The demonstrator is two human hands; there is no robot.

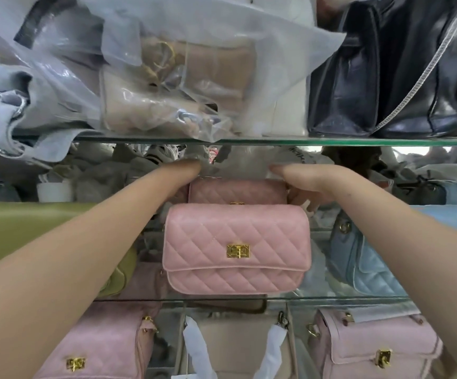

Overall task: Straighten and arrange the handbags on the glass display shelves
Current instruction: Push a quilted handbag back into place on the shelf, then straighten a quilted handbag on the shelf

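Observation:
A pink quilted handbag [237, 247] with a gold clasp stands upright at the front of the middle glass shelf [249, 298]. Right behind it stands a second pink quilted handbag [237, 191], partly hidden. Both my arms reach in over the front bag to the rear one. My right hand [305, 184] is at the rear bag's right end, with its fingers curled down round it. My left hand [187, 170] is at the bag's upper left corner. Its fingers are hidden behind crumpled clear plastic [238, 162].
An olive green bag [16, 231] lies left of the pink pair and a light blue quilted bag [369, 266] to the right. On the upper shelf [276, 141] are plastic-wrapped bags [167, 86] and a black bag [386, 77]. Pink bags [372, 348] and a beige one [238, 343] stand below.

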